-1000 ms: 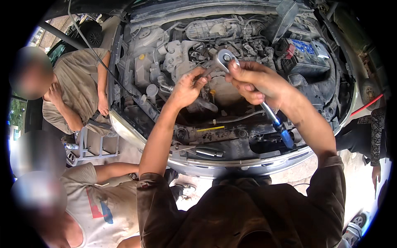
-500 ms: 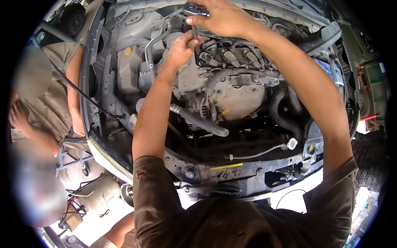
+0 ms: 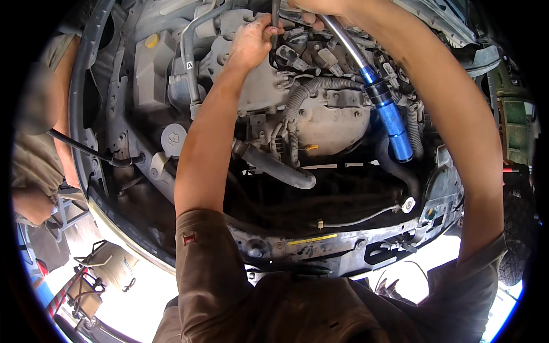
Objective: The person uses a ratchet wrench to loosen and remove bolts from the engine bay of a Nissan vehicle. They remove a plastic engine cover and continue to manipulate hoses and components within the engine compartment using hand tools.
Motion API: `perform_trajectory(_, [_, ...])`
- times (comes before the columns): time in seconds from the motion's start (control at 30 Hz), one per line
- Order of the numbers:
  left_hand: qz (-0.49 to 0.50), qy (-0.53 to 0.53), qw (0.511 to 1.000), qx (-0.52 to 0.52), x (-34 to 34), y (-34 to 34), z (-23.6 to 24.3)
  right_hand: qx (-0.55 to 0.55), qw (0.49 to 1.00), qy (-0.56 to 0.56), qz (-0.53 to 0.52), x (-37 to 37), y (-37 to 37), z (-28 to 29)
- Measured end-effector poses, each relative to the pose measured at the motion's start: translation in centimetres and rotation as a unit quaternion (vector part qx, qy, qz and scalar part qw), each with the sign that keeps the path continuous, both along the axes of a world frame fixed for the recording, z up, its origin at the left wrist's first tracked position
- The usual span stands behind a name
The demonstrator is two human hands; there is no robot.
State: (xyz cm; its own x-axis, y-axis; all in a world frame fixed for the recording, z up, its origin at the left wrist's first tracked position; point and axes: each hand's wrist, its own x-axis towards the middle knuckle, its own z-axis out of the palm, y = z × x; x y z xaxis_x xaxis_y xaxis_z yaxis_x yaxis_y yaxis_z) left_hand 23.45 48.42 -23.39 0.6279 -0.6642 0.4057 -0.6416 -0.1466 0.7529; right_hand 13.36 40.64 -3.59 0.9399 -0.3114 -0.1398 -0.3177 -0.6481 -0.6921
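Note:
My left hand is closed around a dark upright extension bar that stands over the engine. At the top edge, my right hand is partly cut off by the frame, its fingers curled at the upper end of a torque wrench. The torque wrench has a silver shaft and a blue handle, which slants down over the engine's right side. Its head is out of view. Below my hands are several ignition coils and a ribbed hose across the engine.
A yellow-capped reservoir and a thick black hose lie left of the engine. The front crossmember runs close to me. At the far left stands a person; a prop rod crosses nearby. A bag sits lower left.
The torque wrench's blue handle has come into view on the right. My right hand has shifted up and right, partly out of frame. The view has shifted; my left hand stays at the bar.

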Motion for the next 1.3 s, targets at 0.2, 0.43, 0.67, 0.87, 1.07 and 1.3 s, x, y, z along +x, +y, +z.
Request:
perform_trajectory(0.2, [0.039, -0.097, 0.993, 0.063, 0.1, -0.6, -0.9, 0.182, 0.982, 0.006, -0.049, -0.9, -0.1, -0.5])
perform_trajectory(0.43, [-0.013, -0.112, 0.993, -0.044, 0.2, 1.0, -0.2, 0.034, 0.998, -0.010, -0.057, 2.2, 0.6, -2.6])
perform_trajectory(0.67, [0.032, -0.149, 0.988, 0.005, 0.3, 0.7, -0.8, -0.283, 0.956, -0.071, -0.024, 2.0, -2.6, -4.0])
perform_trajectory(0.87, [0.024, -0.140, 0.990, 0.022, 0.7, 0.5, -1.0, -0.384, 0.921, -0.064, 0.021, 2.0, -3.4, -3.7])
perform_trajectory(1.07, [0.003, -0.123, 0.992, 0.020, 0.7, 0.4, -0.7, -0.415, 0.905, -0.079, 0.049, 1.3, -3.8, -3.8])
perform_trajectory(1.3, [0.010, -0.124, 0.992, 0.028, 0.9, 0.3, -1.0, -0.405, 0.910, -0.050, 0.075, 1.3, -3.9, -3.3])
